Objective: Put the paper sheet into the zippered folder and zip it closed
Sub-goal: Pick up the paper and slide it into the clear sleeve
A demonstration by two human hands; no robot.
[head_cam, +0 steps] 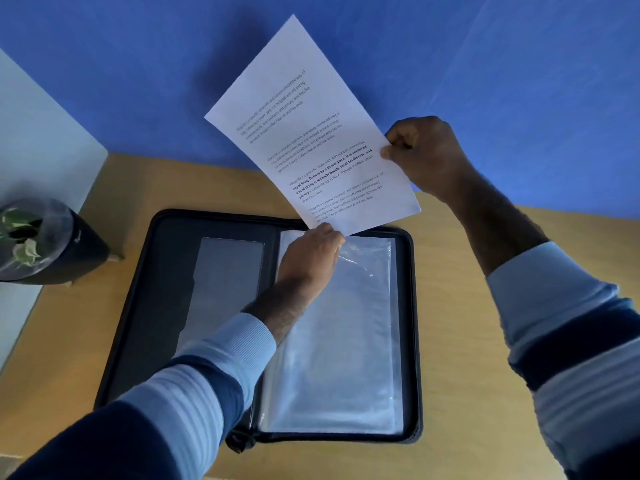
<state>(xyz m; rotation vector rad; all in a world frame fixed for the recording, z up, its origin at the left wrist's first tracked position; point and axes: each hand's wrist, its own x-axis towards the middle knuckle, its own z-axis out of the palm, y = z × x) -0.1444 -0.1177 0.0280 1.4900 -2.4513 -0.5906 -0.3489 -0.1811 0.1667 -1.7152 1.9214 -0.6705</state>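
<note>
A white paper sheet [311, 133] with printed text is held up in the air above the far edge of the folder, tilted to the left. My right hand [426, 154] pinches its right edge. My left hand [311, 254] grips its lower corner, just over the top of the clear sleeves. The black zippered folder [138, 306] lies open flat on the wooden table. Its right half holds clear plastic sleeves [346, 341]; its left half has a grey pocket [221, 282]. My left forearm crosses the folder's spine.
A dark pot with a green-and-white plant [45, 244] stands at the table's left edge. The wooden table [467, 375] meets a blue wall [519, 81] behind the folder. A zipper pull [240, 441] lies at the folder's near edge.
</note>
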